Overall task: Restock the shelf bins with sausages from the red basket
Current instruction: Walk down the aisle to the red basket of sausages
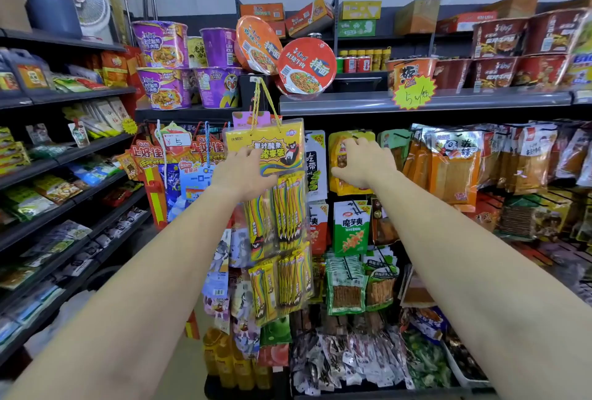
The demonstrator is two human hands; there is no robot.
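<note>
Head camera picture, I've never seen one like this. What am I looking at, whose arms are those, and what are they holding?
This is one picture from a camera worn on a person's head, looking forward and down, so the two bare arms are the wearer's own. They reach toward shop shelves. The left hand touches a hanging candy pack; whether it grips it is unclear. The right hand grips a yellow packet hung on the rack. Noodle bowls sit on top.
</note>
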